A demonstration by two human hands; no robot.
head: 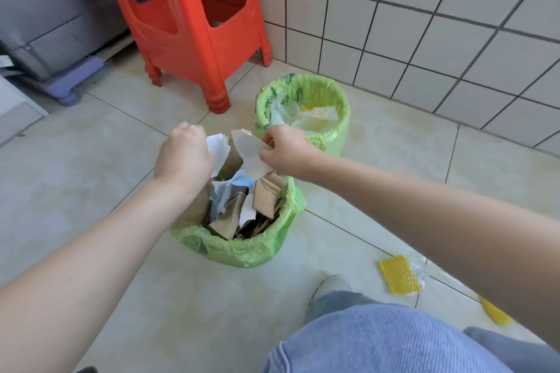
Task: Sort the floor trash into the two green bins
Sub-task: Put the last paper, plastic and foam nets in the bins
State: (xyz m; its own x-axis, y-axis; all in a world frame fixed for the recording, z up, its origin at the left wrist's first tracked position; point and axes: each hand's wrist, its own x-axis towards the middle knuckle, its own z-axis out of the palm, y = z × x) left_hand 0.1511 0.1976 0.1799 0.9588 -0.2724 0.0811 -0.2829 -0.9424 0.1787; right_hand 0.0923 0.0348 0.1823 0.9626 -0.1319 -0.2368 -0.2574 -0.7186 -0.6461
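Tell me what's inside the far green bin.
The far green bin holds crumpled clear and white plastic bags with a yellow scrap among them. Whatever lies beneath the bags is covered.

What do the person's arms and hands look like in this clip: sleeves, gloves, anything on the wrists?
Both forearms are bare up to the frame edge, with no sleeves in view. The left hand and right hand wear no gloves, and no rings, watch or bands show on the visible sides. Further down, light blue jeans and a pale shoe appear.
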